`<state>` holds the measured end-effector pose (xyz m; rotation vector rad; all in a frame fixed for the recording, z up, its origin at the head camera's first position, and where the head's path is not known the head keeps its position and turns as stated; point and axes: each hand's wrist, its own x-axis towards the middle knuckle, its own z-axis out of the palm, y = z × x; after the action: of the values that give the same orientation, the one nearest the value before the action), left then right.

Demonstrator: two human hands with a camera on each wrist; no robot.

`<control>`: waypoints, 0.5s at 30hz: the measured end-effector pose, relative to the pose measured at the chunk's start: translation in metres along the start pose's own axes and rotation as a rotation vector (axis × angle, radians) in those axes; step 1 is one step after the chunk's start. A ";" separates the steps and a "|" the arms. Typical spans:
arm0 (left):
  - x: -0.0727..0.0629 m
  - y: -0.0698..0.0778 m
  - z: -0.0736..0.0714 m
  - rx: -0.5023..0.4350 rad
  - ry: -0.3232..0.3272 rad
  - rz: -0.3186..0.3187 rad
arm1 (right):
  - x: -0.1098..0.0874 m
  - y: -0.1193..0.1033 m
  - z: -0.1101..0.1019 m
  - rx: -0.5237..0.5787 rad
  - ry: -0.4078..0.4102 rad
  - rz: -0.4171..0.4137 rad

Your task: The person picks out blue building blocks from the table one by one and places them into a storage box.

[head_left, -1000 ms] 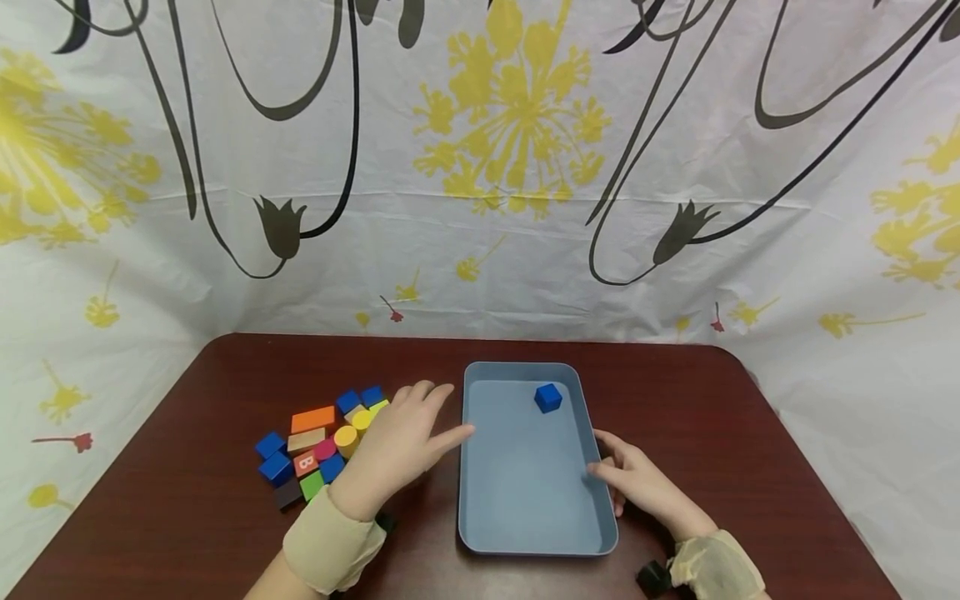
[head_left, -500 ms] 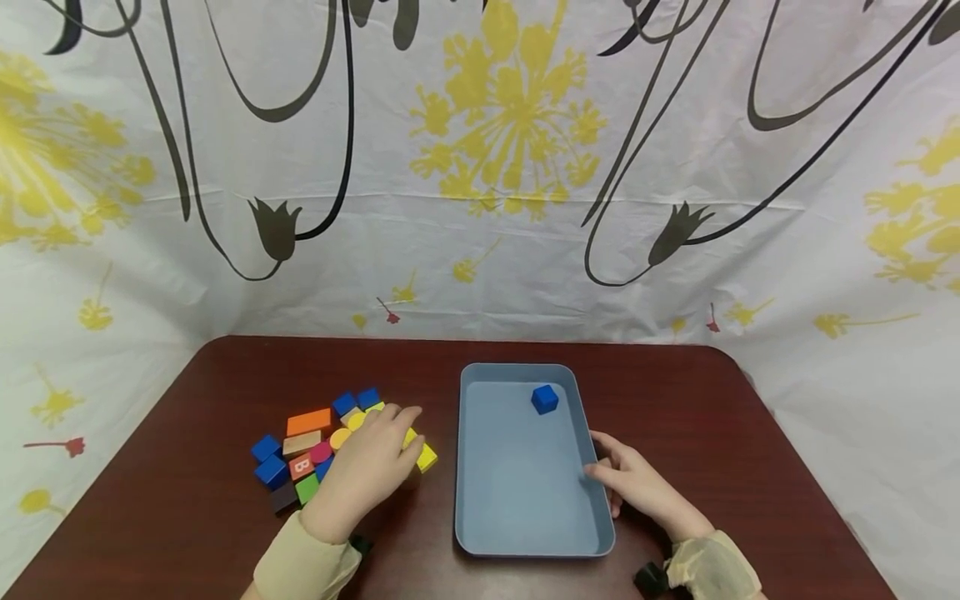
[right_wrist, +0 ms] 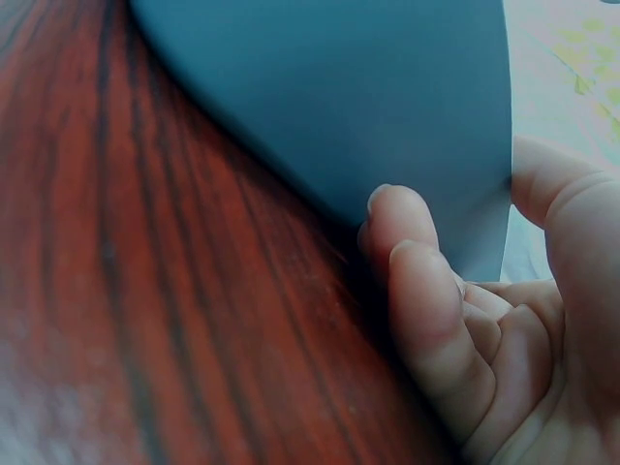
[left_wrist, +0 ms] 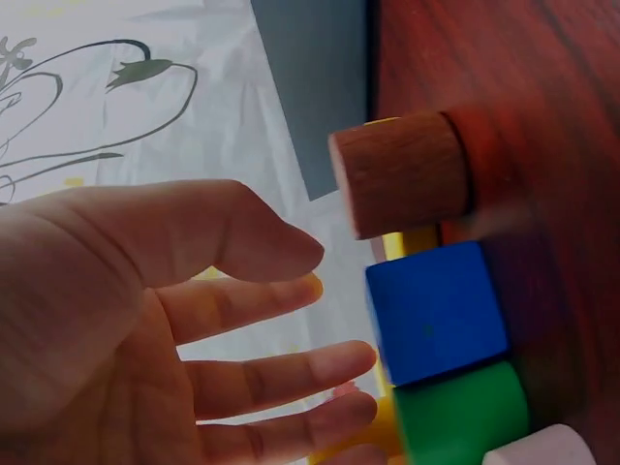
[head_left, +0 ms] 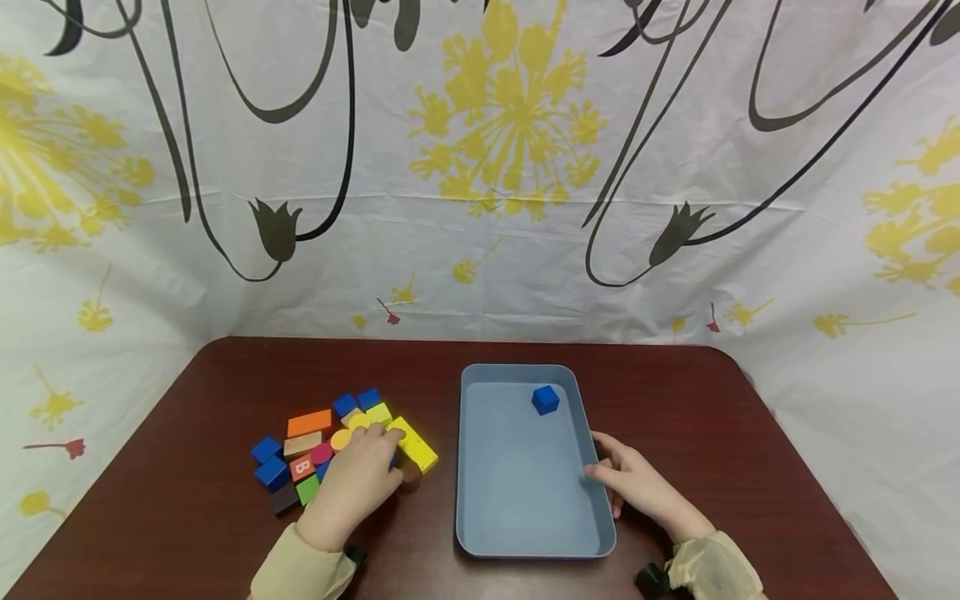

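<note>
My left hand (head_left: 358,475) is over the right side of a pile of wooden blocks, thumb and fingers apart with nothing between them. In the left wrist view, a blue cube (left_wrist: 436,312) is close to the fingertips, between a brown cylinder (left_wrist: 402,176) and a green block (left_wrist: 465,415). A long yellow block (head_left: 414,447) lies just past the fingers; some blocks are hidden under the hand. My right hand (head_left: 637,483) pinches the right wall of a blue-grey tray (head_left: 525,492), thumb over the rim and fingers against the outside. Inside the tray, near its far end, sits one blue cube (head_left: 545,400).
Other blocks spread left of the hand: an orange block (head_left: 309,422), a red lettered cube (head_left: 302,467), a dark block (head_left: 284,498) and several blue cubes. A dark wooden table (head_left: 187,517) carries everything, with a patterned curtain (head_left: 360,283) behind its far edge.
My left hand has moved from beside the tray's left wall leftward and down to the blocks, uncovering the yellow block. The right hand keeps its hold on the tray.
</note>
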<state>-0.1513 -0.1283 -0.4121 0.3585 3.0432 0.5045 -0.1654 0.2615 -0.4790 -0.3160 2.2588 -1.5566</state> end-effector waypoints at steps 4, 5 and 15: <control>0.001 -0.002 0.002 0.003 -0.008 -0.016 | -0.001 0.000 0.000 -0.005 0.002 -0.003; 0.002 -0.002 0.002 0.004 -0.009 -0.019 | -0.001 0.001 0.000 -0.007 0.001 -0.004; 0.001 -0.007 0.013 0.039 0.032 0.019 | 0.001 0.003 0.000 -0.005 0.004 0.003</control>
<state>-0.1529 -0.1308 -0.4263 0.3850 3.0874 0.4563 -0.1664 0.2620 -0.4818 -0.3105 2.2656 -1.5523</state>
